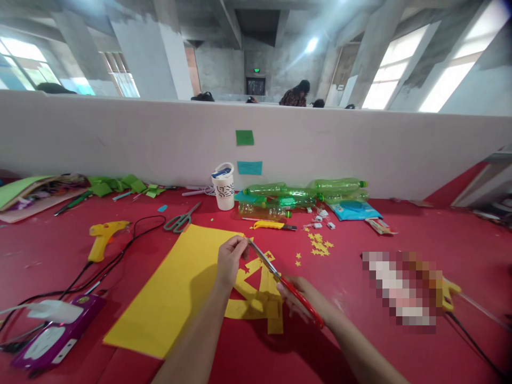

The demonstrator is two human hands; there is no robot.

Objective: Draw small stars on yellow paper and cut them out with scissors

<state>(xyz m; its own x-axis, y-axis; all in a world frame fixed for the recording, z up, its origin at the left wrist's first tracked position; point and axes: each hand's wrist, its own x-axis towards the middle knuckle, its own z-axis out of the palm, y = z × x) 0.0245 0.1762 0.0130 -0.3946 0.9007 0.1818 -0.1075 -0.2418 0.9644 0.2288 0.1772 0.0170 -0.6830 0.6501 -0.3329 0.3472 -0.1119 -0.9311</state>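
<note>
My right hand [302,298] grips red-handled scissors [296,292], their blades pointing up and left. The blade tips reach the fingertips of my left hand [232,258], which is closed in a pinch. What it pinches is too small to make out; a bit of yellow shows by the tips. Under the blades lie yellow paper scraps [275,306], some with star-shaped holes. A large yellow paper sheet [172,288] lies beneath my left wrist. Small yellow paper stars [320,245] are scattered beyond my right hand.
Behind are a yellow utility knife [269,225], green plastic bottles [296,196], a white cup [224,192] and grey scissors [182,220]. At left lie a yellow glue gun [104,237], its cable and a purple power strip [60,333]. Another glue gun [448,293] lies right. A white partition [160,138] stands behind.
</note>
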